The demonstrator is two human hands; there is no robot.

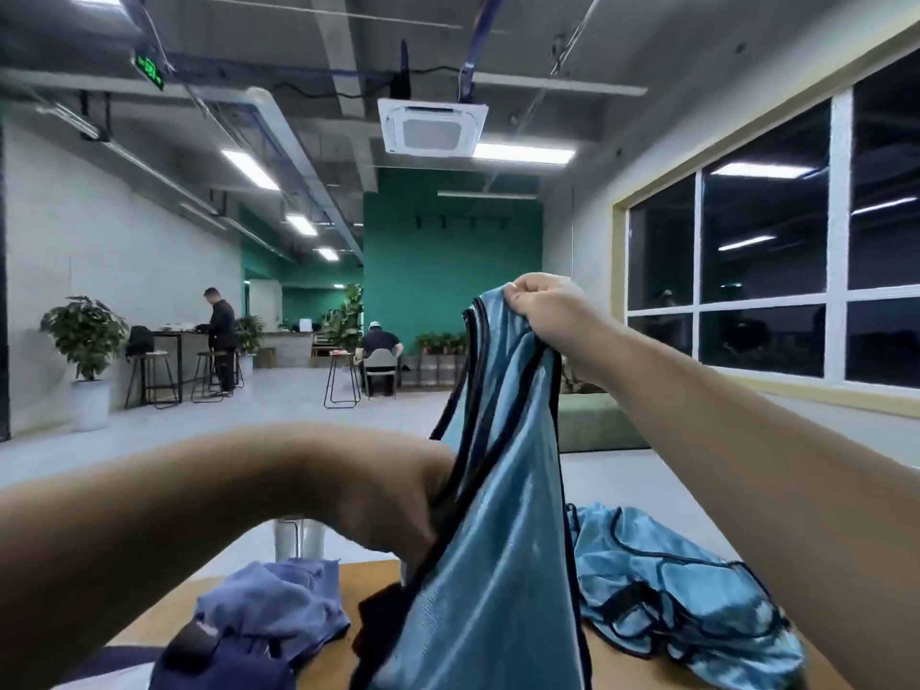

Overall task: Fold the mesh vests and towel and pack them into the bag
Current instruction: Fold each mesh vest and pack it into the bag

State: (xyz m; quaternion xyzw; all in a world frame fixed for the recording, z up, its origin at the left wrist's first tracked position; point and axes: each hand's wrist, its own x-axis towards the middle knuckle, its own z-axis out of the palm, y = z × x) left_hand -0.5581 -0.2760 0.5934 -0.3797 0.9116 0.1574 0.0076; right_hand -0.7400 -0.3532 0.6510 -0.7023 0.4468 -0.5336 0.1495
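Blue black-trimmed mesh vest point(498, 565) hangs creased.

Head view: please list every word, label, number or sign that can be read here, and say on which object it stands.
No text can be read.
Green ceiling sign: lit marks, too blurred to read.
Held vest, gripped by the right hand and left hand: no print shows.
Second vest, towel and bag on the table: no label shows.
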